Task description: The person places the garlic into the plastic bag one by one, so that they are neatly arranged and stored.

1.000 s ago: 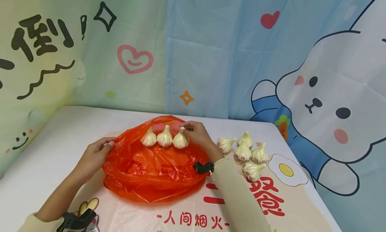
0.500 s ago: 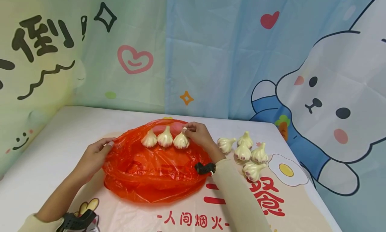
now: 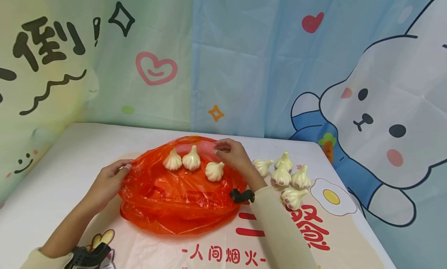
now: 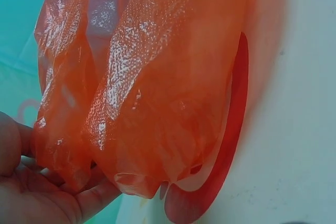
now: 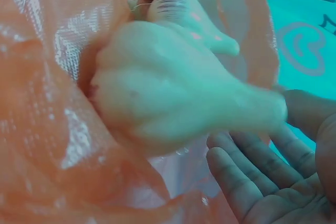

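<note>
An orange-red plastic bag (image 3: 174, 207) lies spread with its mouth facing up. My left hand (image 3: 111, 179) pinches the bag's left rim between thumb and fingers; the bag's folds cover the fingers partly in the left wrist view. Two garlic bulbs (image 3: 191, 158) stand side by side in the back of the bag, stems up. A third garlic bulb (image 3: 214, 171) tilts to their right, its stem slanting toward my right hand (image 3: 233, 155). That hand is over the bag's right rim, fingers spread loosely; in the right wrist view the stem end reaches the thumb, with no fingers closed round it.
Several more garlic bulbs (image 3: 281, 177) sit in a group on the table to the right of the bag. The white table (image 3: 101, 139) carries a printed mat with red lettering (image 3: 223, 254). A cartoon curtain (image 3: 230, 67) hangs behind the table's back edge.
The right hand has let go of the rightmost garlic bulb and drawn slightly right. That bulb went from upright to tilted and sits a little lower. The left hand stays on the bag.
</note>
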`<act>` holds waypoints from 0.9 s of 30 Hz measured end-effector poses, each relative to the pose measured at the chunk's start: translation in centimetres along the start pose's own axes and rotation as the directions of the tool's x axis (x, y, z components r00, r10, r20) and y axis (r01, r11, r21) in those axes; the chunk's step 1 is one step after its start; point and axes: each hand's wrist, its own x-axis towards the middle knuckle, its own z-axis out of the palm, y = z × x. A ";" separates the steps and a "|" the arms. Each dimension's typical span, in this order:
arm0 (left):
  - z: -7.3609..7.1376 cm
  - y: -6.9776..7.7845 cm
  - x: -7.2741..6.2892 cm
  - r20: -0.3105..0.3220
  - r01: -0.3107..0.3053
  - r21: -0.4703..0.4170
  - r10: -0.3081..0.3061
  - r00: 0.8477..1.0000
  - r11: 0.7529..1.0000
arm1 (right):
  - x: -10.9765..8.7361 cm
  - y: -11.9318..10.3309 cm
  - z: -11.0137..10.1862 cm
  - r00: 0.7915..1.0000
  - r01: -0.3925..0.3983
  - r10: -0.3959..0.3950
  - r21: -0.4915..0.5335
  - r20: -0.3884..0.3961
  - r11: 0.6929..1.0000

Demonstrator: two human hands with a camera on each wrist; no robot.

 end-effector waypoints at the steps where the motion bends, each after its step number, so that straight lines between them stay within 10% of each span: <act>1: 0.0 0.0 0.0 -0.001 0.002 -0.001 -0.002 1.000 1.000 | -0.1 -0.1 -0.2 1.000 0.015 -0.015 -0.005 0.001 1.000; 27: 0.0 0.3 -0.1 0.005 -0.004 0.019 0.004 1.000 1.000 | -5.1 0.3 -5.6 0.984 0.092 -0.091 -0.002 -0.156 0.996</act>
